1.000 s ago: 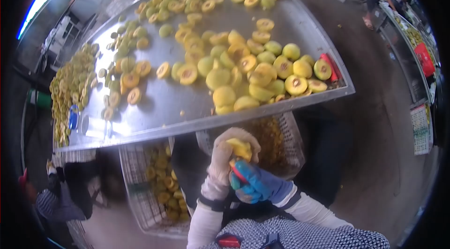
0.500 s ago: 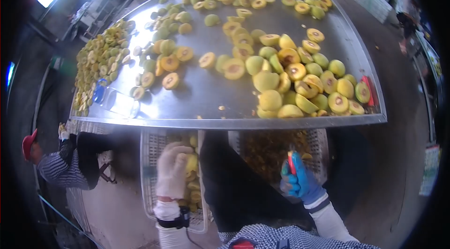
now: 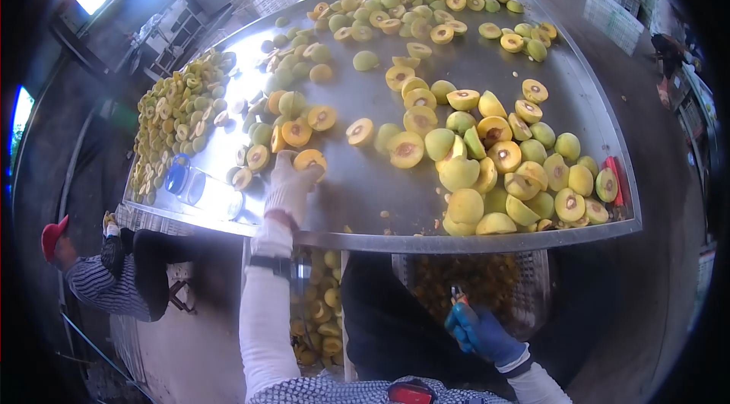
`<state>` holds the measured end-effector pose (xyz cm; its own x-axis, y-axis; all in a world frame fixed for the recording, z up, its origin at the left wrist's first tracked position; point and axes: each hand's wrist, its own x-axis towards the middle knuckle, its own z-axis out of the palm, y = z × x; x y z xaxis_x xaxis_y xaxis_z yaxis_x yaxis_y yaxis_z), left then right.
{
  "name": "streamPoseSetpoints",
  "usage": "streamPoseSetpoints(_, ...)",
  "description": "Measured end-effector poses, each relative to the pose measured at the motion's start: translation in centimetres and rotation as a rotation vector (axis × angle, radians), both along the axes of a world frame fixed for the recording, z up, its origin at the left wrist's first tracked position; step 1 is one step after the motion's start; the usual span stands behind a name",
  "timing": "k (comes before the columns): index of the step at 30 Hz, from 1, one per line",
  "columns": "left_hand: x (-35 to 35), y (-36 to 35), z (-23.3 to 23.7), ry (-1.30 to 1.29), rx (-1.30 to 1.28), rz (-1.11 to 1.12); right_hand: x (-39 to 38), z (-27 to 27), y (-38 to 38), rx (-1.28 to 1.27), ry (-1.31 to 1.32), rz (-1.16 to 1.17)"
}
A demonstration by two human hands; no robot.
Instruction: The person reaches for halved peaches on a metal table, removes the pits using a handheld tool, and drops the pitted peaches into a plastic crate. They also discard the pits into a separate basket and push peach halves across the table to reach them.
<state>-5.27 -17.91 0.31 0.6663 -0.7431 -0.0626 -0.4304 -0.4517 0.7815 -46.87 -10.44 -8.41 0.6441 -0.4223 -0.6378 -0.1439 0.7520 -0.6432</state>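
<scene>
Well, I have my left hand [image 3: 290, 190] over the worktop's [image 3: 357, 210] near edge, at a fruit half [image 3: 311, 160], grip unclear; bare metal [image 3: 372, 182] separates it from the worktop's right-side fruit pile [image 3: 525, 176]. My right hand [image 3: 480, 332] clenches a small tool [image 3: 458, 295] short of that edge.

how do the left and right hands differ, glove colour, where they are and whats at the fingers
The left hand is gloved in off-white; the right hand is gloved in blue.
The left hand reaches over the metal table, while the right hand is below its near edge.
The left hand's fingers are at a cut fruit half; the right hand grips a small tool.
Both are gloved, with a dark band near the wrist.
</scene>
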Motion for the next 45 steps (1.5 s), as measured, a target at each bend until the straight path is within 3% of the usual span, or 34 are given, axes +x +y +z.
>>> streamPoseSetpoints(1, -2.3, 0.8, 0.9, 0.006, 0.0, 0.0, 0.4, 0.7, -0.4, -0.039, -0.019, 0.024)
streamPoseSetpoints(3, -7.5, 2.8, 2.2, 0.053, -0.296, 0.002, 2.0, 2.2, -1.3, -0.162, -0.172, 0.004)
streamPoseSetpoints(4, -9.6, 4.1, 2.5, 0.062, -0.291, -0.006, 3.0, 3.6, -1.8, -0.217, -0.216, 0.012)
streamPoseSetpoints(6, -13.2, 6.7, 2.6, 0.374, -0.372, -0.128, 5.0, 6.2, -3.1, -0.4, -0.284, 0.009)
streamPoseSetpoints(8, -16.2, 8.2, 2.1, 0.454, -0.384, -0.144, 6.4, 7.0, -3.4, -0.525, -0.296, -0.013)
streamPoseSetpoints(9, -17.7, 8.5, 1.8, 0.525, -0.41, -0.153, 7.1, 6.4, -3.7, -0.687, -0.257, -0.039)
streamPoseSetpoints(10, -19.2, 8.5, 1.0, 0.438, -0.488, -0.178, 7.2, 6.0, -3.7, -0.848, -0.214, -0.063)
streamPoseSetpoints(17, -23.0, 7.4, -3.1, 0.408, -0.577, -0.157, 5.3, 5.9, -2.3, -0.79, -0.064, -0.108)
streamPoseSetpoints(19, -23.7, 7.2, -3.1, 0.463, -0.588, -0.139, 5.1, 5.0, -2.0, -0.563, -0.142, -0.157)
streamPoseSetpoints(22, -23.8, 7.1, -3.6, 0.471, -0.602, -0.154, 4.7, 5.1, -2.1, -0.517, -0.173, -0.141)
streamPoseSetpoints(28, -24.7, 6.8, -3.3, 0.406, -0.61, -0.046, 5.6, 4.3, -1.7, -0.641, -0.15, -0.24)
streamPoseSetpoints(32, -24.8, 6.9, -3.3, 0.334, -0.602, -0.078, 5.2, 4.7, -1.9, -0.581, -0.166, -0.201)
streamPoseSetpoints(34, -24.9, 6.6, -3.0, 0.283, -0.573, -0.086, 5.5, 4.1, -1.8, -0.709, -0.144, -0.253)
streamPoseSetpoints(38, -25.3, 6.8, -2.8, 0.3, -0.59, -0.08, 5.3, 4.2, -2.0, -0.612, -0.143, -0.207)
streamPoseSetpoints(40, -25.3, 6.6, -2.9, 0.294, -0.592, -0.09, 5.5, 3.7, -1.9, -0.764, -0.137, -0.27)
streamPoseSetpoints(45, -25.2, 6.4, -3.6, 0.256, -0.627, -0.097, 4.8, 4.7, -2.5, -0.562, -0.15, -0.191)
